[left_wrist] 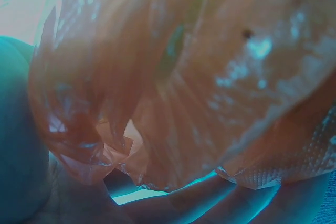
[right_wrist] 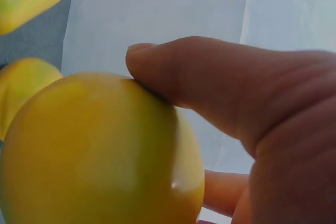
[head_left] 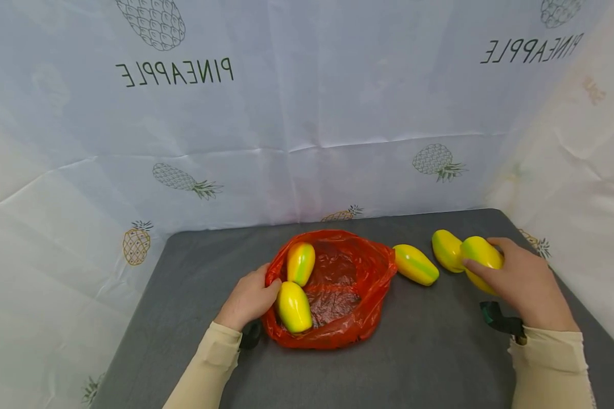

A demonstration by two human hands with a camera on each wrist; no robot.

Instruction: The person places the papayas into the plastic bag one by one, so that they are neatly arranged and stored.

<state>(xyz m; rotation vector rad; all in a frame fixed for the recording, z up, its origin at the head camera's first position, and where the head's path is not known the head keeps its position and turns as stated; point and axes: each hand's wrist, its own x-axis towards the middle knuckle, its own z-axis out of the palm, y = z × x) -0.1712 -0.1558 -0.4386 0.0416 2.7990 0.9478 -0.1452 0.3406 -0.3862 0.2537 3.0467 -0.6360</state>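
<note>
A red plastic bag (head_left: 337, 335) stands with its mouth spread wide on the grey table. Inside its left part lie two yellow mangoes with green streaks, one mango (head_left: 301, 264) behind the other mango (head_left: 294, 307). My left hand (head_left: 249, 296) holds the bag's left rim, and thin red film (left_wrist: 173, 103) fills much of the left wrist view. At the right, my right hand (head_left: 529, 278) grips a mango (head_left: 483, 255) between thumb and fingers, seen close up as a yellow mango (right_wrist: 100, 150) in the right wrist view.
Just left of the held mango lies another mango (head_left: 446, 250). One more mango (head_left: 414, 264) rests against or close beside the bag's right rim. A white cloth (head_left: 307, 113) printed with pineapples hangs behind the grey table (head_left: 419, 363) and along its sides.
</note>
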